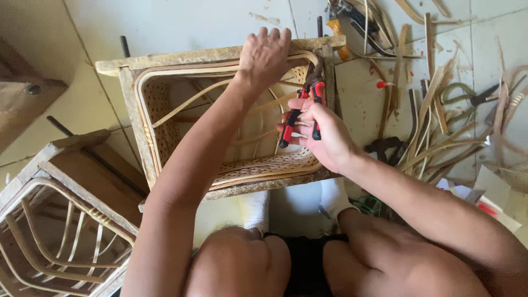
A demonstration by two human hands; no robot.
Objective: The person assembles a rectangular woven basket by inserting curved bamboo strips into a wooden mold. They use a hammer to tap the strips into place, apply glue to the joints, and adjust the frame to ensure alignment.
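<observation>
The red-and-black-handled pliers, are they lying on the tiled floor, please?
No, the right hand grips the red-and-black-handled pliers above the woven rattan basket.
</observation>
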